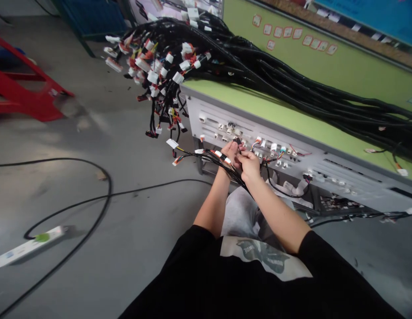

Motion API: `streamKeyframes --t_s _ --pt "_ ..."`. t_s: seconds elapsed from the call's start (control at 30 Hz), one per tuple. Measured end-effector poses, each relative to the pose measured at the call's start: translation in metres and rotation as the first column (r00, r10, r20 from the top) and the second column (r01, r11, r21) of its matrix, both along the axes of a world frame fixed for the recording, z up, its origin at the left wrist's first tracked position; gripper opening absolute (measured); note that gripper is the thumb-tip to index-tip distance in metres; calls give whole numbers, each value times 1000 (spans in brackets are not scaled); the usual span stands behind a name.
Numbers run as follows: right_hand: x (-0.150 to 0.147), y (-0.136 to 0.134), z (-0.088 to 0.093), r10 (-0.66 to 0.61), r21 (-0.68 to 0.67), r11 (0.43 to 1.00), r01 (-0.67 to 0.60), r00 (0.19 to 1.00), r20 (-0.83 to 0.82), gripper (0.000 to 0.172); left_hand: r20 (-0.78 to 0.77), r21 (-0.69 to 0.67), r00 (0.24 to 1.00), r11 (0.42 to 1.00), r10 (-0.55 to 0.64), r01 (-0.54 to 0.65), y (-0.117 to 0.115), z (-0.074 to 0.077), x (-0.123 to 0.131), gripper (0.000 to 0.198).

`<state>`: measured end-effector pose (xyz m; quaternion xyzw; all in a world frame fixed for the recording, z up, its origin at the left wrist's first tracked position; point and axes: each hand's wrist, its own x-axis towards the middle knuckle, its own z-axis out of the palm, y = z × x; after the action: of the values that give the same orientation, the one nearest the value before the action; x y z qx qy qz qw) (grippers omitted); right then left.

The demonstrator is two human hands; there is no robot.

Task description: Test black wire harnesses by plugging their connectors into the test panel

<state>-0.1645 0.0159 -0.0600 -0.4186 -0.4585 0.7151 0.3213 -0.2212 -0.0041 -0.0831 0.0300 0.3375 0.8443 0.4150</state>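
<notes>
In front of the white test board point(352, 175), my two hands meet close together. A small black connector point(238, 141) sticks up at the fingertips of my left hand point(229, 153), which is closed around it. Right beside it, my right hand point(250, 165) is pinched closed; what lies between its fingers is hidden. A bundle of black wires point(209, 155) with white and orange tags runs across my left wrist, its loose ends hanging out to the left. Rows of white sockets point(229, 131) sit on the board just beyond my fingers, some with coloured wires plugged in.
Thick black harnesses point(268, 71) lie along the green ledge point(222, 91), with many white connectors point(152, 77) dangling off its left end. A black cable point(109, 186) loops over the floor near a power strip point(29, 247). A red stool point(29, 88) stands far left.
</notes>
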Motion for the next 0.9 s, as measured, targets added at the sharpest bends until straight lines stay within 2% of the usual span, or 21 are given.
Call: streamKeyframes --t_s 0.1,0.13,0.17,0.2,0.23,0.3,0.33,0.37,0.4,0.43,0.5,0.57,0.67,0.77,0.9 --pt "2 -1 0 89 91 992 -92 995 35 10 -59 81 997 995 55 -50 1 -3 -2 17" --pt "8 -2 2 144 182 972 -151 988 53 9 -66 107 996 993 63 -56 1 -6 -3 19" --pt "19 -3 4 195 306 929 -210 978 79 11 -64 130 996 990 66 -57 0 -9 -3 20" --pt "35 -5 7 234 448 855 -262 965 118 18 -53 145 997 988 64 -55 -1 -11 -3 21" --pt "55 -8 9 241 586 756 -292 956 167 26 -35 148 998 988 58 -53 -3 -14 -4 21" --pt "105 -12 8 155 754 576 -317 947 280 31 -5 114 999 992 46 -45 -5 -18 -4 20" --pt "132 -13 4 101 777 522 -353 930 354 29 0 82 999 996 35 -35 -5 -19 -5 19" --pt "159 -14 -3 49 772 505 -386 905 422 28 0 46 1000 998 30 -30 -6 -21 -5 18" --pt "183 -15 -12 22 735 522 -434 868 497 31 -6 11 1000 1000 27 -27 -5 -23 -6 18" --pt "205 -15 -23 28 671 565 -480 824 566 36 -16 -22 1000 1000 21 -22 -4 -26 -6 19" --pt "234 -16 -44 163 474 649 -595 718 677 37 -39 -85 999 996 4 -7 -1 -32 -8 20" --pt "243 -18 -60 274 325 684 -652 644 714 32 -74 -147 997 989 -13 2 3 -38 -11 22" --pt "234 -19 -67 289 300 698 -650 639 713 32 -117 -227 993 974 -7 -20 8 -43 -17 22" --pt "222 -18 -63 287 320 697 -642 659 696 31 -154 -276 988 960 -1 -42 10 -46 -22 22" --pt "222 -17 -61 303 316 700 -641 666 681 28 -200 -313 980 948 3 -66 12 -49 -24 23"
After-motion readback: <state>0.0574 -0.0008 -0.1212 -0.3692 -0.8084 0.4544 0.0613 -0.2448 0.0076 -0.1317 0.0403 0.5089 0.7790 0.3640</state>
